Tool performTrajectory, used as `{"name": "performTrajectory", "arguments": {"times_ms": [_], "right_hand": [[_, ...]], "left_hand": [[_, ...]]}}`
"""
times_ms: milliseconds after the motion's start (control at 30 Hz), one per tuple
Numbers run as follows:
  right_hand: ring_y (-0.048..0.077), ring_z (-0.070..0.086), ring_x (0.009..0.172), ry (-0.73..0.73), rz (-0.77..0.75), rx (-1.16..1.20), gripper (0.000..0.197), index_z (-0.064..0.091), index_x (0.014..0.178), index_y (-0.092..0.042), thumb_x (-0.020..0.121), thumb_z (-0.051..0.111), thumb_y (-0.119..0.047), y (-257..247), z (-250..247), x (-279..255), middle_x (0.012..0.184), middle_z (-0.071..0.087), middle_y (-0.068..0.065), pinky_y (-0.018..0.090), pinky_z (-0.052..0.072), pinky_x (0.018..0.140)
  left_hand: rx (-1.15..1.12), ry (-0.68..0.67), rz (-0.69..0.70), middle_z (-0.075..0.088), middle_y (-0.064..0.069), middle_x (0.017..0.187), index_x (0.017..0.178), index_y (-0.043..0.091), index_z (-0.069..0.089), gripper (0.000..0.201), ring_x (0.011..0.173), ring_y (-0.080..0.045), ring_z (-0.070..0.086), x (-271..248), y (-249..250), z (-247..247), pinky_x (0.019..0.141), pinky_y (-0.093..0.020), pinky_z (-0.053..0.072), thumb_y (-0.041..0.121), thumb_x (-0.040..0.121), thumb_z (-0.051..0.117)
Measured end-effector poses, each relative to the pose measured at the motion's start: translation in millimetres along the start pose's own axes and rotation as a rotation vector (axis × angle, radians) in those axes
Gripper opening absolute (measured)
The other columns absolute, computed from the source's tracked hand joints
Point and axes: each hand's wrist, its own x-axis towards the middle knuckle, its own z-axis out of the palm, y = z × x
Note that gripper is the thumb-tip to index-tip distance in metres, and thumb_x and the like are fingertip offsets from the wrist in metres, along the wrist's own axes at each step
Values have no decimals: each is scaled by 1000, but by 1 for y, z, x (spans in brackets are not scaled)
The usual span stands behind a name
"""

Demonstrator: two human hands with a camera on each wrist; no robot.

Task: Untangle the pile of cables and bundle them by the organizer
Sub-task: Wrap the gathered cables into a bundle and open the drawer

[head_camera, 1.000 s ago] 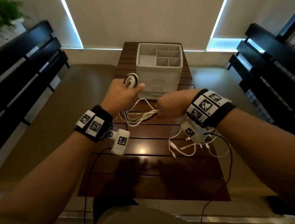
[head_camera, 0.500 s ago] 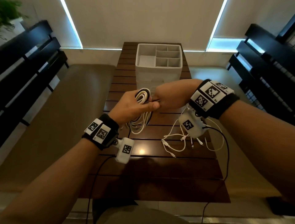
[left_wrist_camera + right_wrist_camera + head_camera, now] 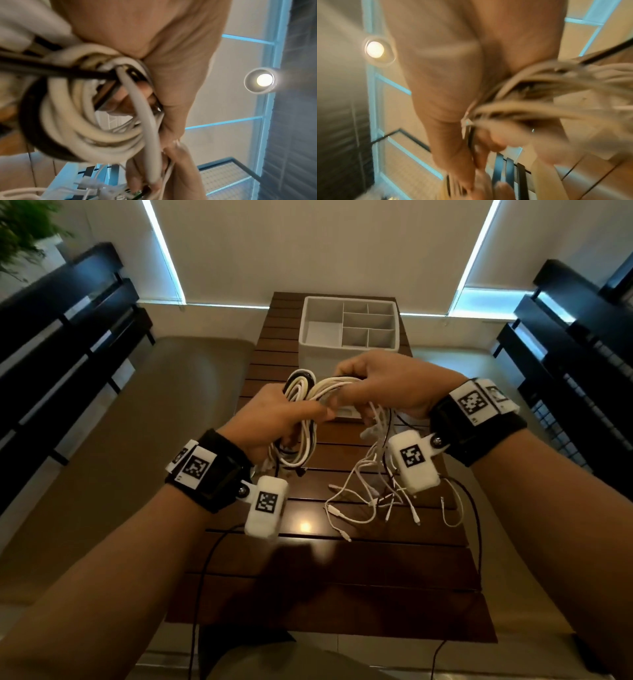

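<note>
My left hand (image 3: 274, 419) grips a coil of white and black cables (image 3: 298, 419) above the middle of the wooden table (image 3: 329, 594). The coil (image 3: 82, 119) fills the left wrist view, looped round my fingers. My right hand (image 3: 383, 385) pinches the loose strands (image 3: 329, 388) running from the coil's top, close beside my left thumb. In the blurred right wrist view the strands (image 3: 539, 94) fan out from my curled fingers. Thin white cables with plugs (image 3: 370, 501) trail down onto the table under my right wrist. The white organizer (image 3: 349, 326) with several compartments stands behind both hands.
Dark slatted benches (image 3: 68, 337) flank the table on both sides, with another bench (image 3: 565, 337) at the right. Black leads (image 3: 205, 577) from the wrist cameras hang over the table's near edge. A green plant (image 3: 20, 231) sits at the far left.
Both hands have risen and drawn together. My right hand moved from below the coil up to its top, carrying the loose strands over; the trailing cable ends slid along the table.
</note>
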Motion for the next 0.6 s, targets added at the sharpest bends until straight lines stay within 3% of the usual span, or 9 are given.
{"name": "performTrajectory", "arguments": {"times_ms": [67, 200, 300, 400, 433, 500, 533, 600], "right_hand": [[20, 65, 67, -8, -33, 78, 15, 68, 104, -18, 99, 68, -33, 8, 1, -5, 75, 66, 1, 42, 60, 73], [23, 62, 62, 73, -78, 90, 24, 63, 109, -9, 105, 59, -32, 18, 20, -6, 74, 59, 3, 48, 59, 66], [16, 56, 52, 179, -96, 150, 28, 60, 109, -1, 107, 56, -28, 21, 34, -4, 68, 55, -1, 43, 56, 55], [12, 53, 44, 254, -88, 236, 27, 61, 109, -2, 107, 55, -29, 20, 46, -4, 62, 56, -6, 33, 52, 44], [11, 54, 43, 283, -73, 269, 28, 61, 109, -2, 107, 55, -29, 20, 51, -4, 62, 58, -6, 32, 51, 42], [11, 56, 44, 362, -52, 367, 28, 60, 113, 0, 107, 56, -26, 16, 61, -5, 66, 62, 0, 29, 48, 39], [12, 57, 46, 402, -46, 432, 27, 59, 115, 2, 107, 56, -24, 13, 66, -5, 68, 62, 4, 27, 47, 38], [13, 58, 48, 470, -37, 569, 25, 55, 118, 5, 107, 54, -18, 9, 74, -4, 70, 60, 11, 22, 44, 38]], "left_hand": [[-48, 9, -14, 60, -19, 84, 101, 3, 70, 28, 54, -24, 50, -2, -3, -1, 52, -30, 43, 24, 88, 81], [-117, 14, -54, 65, -19, 91, 104, 4, 72, 27, 74, -32, 60, -2, -13, 3, 70, -39, 51, 26, 91, 79], [-142, 16, -43, 66, -18, 88, 101, 1, 71, 28, 78, -34, 63, 0, -14, 3, 76, -44, 55, 27, 92, 78], [-217, 12, -11, 66, -20, 97, 113, -7, 69, 40, 88, -38, 62, 0, -16, 3, 89, -55, 54, 26, 92, 78], [-239, 19, 8, 67, -21, 98, 113, -6, 71, 34, 89, -38, 63, -1, -17, 5, 90, -55, 55, 22, 94, 76], [-282, 27, 36, 72, -16, 93, 96, 5, 79, 13, 85, -30, 71, -2, -17, 11, 83, -45, 60, 15, 98, 70], [-318, 17, 41, 74, -13, 90, 90, 9, 79, 15, 81, -25, 73, -4, -17, 14, 79, -40, 61, 13, 100, 68], [-395, -12, 31, 73, -10, 86, 95, 8, 76, 14, 75, -21, 73, -5, -17, 20, 73, -36, 62, 15, 101, 66]]}}
